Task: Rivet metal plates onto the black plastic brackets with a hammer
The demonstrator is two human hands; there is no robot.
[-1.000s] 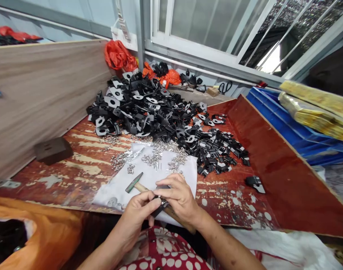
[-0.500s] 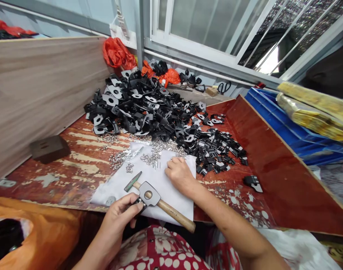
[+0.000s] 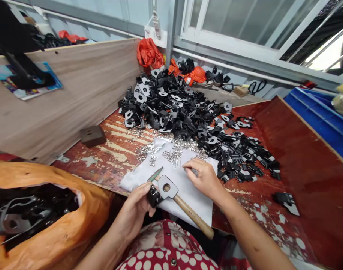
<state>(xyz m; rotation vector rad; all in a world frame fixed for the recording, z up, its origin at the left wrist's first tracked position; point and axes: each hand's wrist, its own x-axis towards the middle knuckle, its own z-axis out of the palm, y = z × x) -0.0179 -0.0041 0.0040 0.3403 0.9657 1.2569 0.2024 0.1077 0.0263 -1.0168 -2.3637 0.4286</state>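
In your left hand (image 3: pixel 139 204), the fingers were closed on a black clip (image 3: pixel 162 193), its flat grey face (image 3: pixel 173 185) turned up. The clip sat in front of the hammer (image 3: pixel 192 215), over the white cloth (image 3: pixel 185 187); whether the two touched, I could not tell. Your right hand (image 3: pixel 205 178) was also over the cloth, thumb and forefinger drawn nearly together; a pin may have been between them, but it was too small to tell.

A second earlier both your hands had been at the clip; then the right went down to the pins (image 3: pixel 175 153), and now it had drawn back a little, just beside them. For the work, that seemed to mean the left alone steadied the clip, leaving the right free for small pieces.

Past your right fingertips, the pins lay loose on the cloth and the table (image 3: pixel 117 150). Behind them rose the big pile (image 3: pixel 171 105), with smaller parts (image 3: pixel 241 153) spread to the right and one piece (image 3: pixel 286 202) lying apart. A brown block (image 3: pixel 92 135) stood at the left. Your view had swung left, showing more of the orange bag (image 3: pixel 95 210) and bringing in a black stand (image 3: pixel 30 71), while the blue crate (image 3: pixel 323 112) slid toward the right edge
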